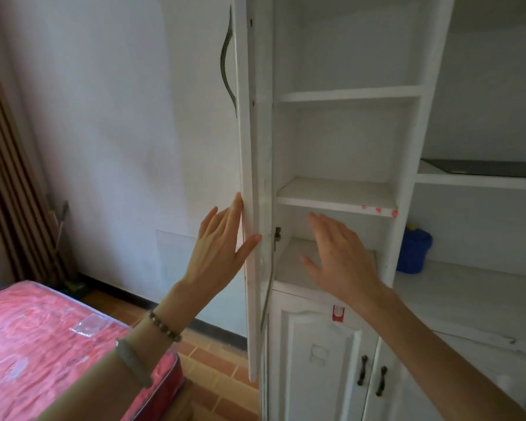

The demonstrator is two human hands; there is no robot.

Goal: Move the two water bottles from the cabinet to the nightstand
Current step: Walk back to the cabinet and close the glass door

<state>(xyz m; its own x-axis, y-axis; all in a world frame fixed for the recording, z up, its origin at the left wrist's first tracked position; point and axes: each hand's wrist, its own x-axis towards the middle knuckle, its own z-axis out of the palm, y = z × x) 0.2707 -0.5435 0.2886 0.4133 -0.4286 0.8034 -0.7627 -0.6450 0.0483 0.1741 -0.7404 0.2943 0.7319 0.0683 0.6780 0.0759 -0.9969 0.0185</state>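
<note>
The tall white cabinet stands in front of me with its door swung open edge-on toward me. My left hand is flat against the door's outer face, fingers spread, thumb on its edge. My right hand hovers open, palm forward, in front of the lowest open compartment. The three shelves I can see hold nothing. No water bottle is in view, and no nightstand.
A bed with a red plastic-wrapped mattress sits at the lower left. Brown curtains hang at the far left. A blue bucket stands on the counter right of the cabinet. Lower cabinet doors with dark handles are shut.
</note>
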